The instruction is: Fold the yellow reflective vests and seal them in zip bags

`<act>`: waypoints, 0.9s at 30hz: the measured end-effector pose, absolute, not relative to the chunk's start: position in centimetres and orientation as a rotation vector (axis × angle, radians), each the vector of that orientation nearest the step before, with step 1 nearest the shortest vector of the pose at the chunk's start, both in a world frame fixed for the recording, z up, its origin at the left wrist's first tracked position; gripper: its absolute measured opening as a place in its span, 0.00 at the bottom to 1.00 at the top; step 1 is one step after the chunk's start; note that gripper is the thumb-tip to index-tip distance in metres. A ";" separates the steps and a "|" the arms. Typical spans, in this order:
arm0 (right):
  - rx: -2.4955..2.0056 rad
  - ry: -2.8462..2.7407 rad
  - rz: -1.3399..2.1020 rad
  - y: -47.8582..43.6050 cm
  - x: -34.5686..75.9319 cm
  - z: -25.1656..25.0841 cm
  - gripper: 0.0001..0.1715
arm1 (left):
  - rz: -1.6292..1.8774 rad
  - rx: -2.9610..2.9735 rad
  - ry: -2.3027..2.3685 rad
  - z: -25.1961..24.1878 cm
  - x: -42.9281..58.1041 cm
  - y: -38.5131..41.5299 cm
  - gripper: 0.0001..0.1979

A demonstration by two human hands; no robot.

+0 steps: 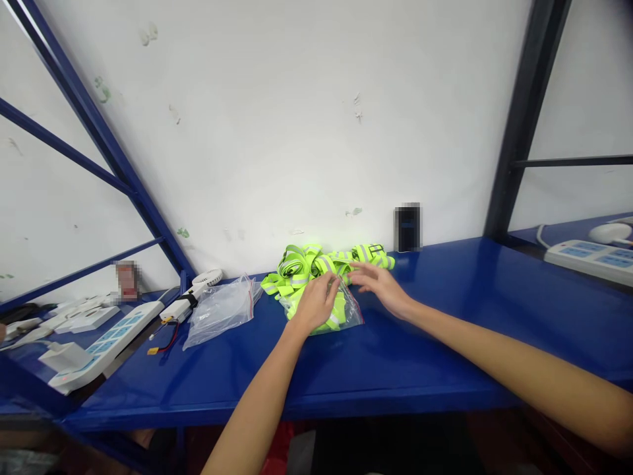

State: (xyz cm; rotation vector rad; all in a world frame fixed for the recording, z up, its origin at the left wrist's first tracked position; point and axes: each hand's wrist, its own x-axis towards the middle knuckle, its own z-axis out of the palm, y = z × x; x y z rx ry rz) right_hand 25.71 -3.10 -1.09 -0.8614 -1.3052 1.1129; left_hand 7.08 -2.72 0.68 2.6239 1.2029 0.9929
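Observation:
A clear zip bag with a folded neon-yellow reflective strap inside lies on the blue table. My left hand rests over the bag, its fingers closed at the bag's upper edge. Just right of the bag, my right hand has its fingers stretched out and slightly apart, with nothing visible in them. Its fingertips come close to a heap of neon-yellow reflective straps with grey stripes and black buckles. That heap lies behind the bag, against the wall, and my hands hide part of it.
Left of the heap lies a stack of clear plastic bags. Beyond it are a small white fan and a battery pack with wires. A power strip lies farther left. A dark blurred box stands by the wall.

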 end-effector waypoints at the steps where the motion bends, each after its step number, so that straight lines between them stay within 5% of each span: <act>1: -0.910 -1.400 1.164 -3.2 25.5 -1.3 0.23 | 1.010 2.611 1.184 0.8 7.1 -2.8 0.15; 27: -0.952 -1.602 1.018 -3.7 24.4 -2.1 0.20 | 1.006 2.622 1.225 1.2 7.1 -3.2 0.15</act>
